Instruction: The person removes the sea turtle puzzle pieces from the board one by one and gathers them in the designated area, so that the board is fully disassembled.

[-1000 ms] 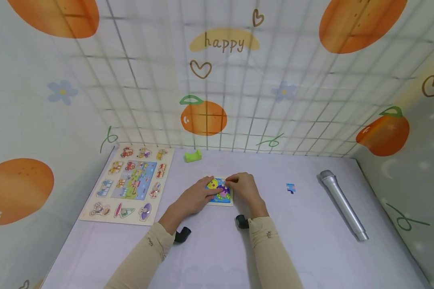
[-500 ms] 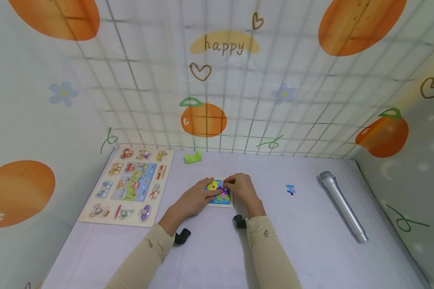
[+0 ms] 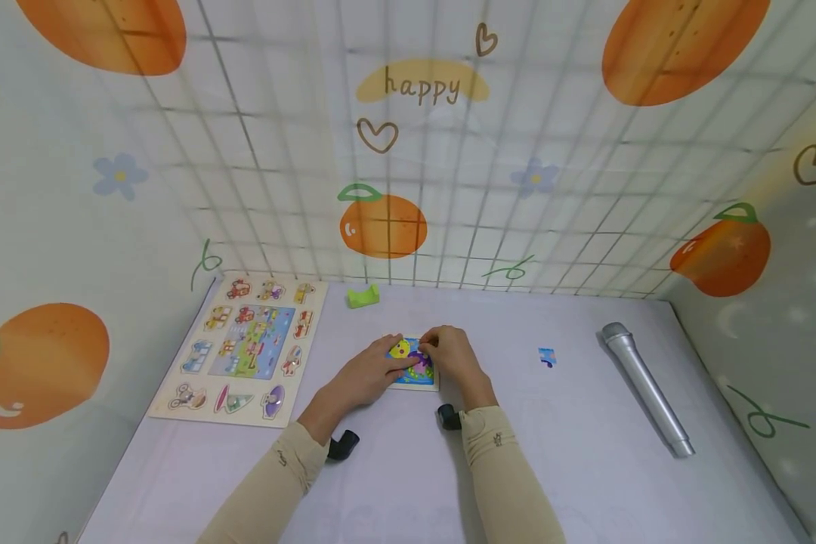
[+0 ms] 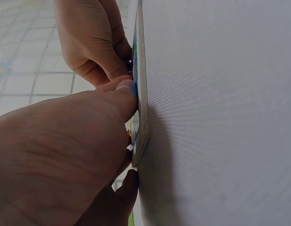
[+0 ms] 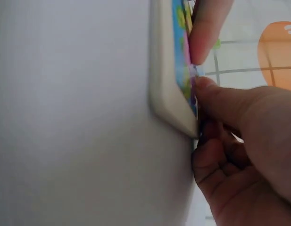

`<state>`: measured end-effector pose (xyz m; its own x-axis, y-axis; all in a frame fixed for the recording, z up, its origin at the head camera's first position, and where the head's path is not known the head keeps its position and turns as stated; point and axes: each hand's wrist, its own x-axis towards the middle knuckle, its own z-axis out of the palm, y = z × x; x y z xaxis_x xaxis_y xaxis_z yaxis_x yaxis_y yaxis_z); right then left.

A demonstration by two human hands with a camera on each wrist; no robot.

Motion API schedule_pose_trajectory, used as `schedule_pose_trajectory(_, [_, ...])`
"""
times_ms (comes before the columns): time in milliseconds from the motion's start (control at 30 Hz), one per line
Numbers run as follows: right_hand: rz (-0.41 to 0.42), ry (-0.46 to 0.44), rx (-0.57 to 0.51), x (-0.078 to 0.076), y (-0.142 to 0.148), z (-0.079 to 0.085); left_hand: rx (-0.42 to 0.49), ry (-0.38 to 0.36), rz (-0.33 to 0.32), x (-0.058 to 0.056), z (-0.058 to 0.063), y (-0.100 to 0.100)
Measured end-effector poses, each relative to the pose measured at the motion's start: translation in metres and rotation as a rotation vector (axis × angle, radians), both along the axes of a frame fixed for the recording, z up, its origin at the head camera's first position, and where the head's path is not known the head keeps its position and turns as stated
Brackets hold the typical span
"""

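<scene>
A small jigsaw puzzle in a pale wooden frame, with a yellow and purple picture on blue, lies on the table before me. My left hand rests on its left side, thumb across the picture and fingers along the far left edge. At the upper right corner my right hand pinches a small puzzle piece between thumb and curled fingers, right at the picture's surface; the fingers hide most of it. In the right wrist view the right thumb presses close to the board's corner. A loose blue puzzle piece lies to the right.
At the left lies a large wooden peg puzzle board with vehicle shapes. Near the back edge sits a lime-green block. A silver toy microphone lies far right. A fabric-covered wire grid rises behind the table.
My right hand has shifted slightly left over the puzzle's upper right corner, its wrist following. The left hand keeps its place on the puzzle.
</scene>
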<state>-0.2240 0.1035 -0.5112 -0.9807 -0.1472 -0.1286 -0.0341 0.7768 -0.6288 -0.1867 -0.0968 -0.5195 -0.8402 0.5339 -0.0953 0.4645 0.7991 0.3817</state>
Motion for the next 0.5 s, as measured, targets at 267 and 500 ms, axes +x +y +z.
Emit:
schedule_pose_trajectory(267, [-0.026,-0.016,-0.017,0.0029,-0.0001,0.0047,-0.006,-0.007,0.006,0.0,0.0008,0.0009])
schedule_pose_trajectory(500, [-0.074,-0.031,-0.088,0.0052,0.001,0.005,0.015,-0.004,0.005,0.0009,-0.0001,0.0004])
